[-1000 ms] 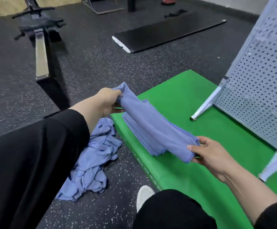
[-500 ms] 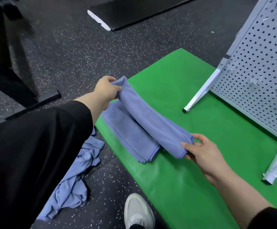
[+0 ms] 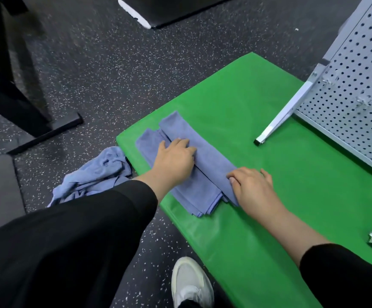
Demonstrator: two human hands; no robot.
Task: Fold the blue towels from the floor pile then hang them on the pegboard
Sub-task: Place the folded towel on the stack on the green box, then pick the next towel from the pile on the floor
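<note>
Folded blue towel flat on green mat. Pressed under left hand, fingers loosely bent; near end under right hand, fingers extended. Nothing gripped.

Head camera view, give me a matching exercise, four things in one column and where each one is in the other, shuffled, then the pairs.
Things:
1. folded towel
2. crumpled towels
3. pegboard
4. white shoe

Places:
A. in a heap on the speckled floor, left of the green mat
B. bottom of the view, on the floor beside the mat's near edge
C. flat on the mat under the left hand and right hand
D. standing on the mat's right side

Pairs: 1-C, 2-A, 3-D, 4-B
</note>
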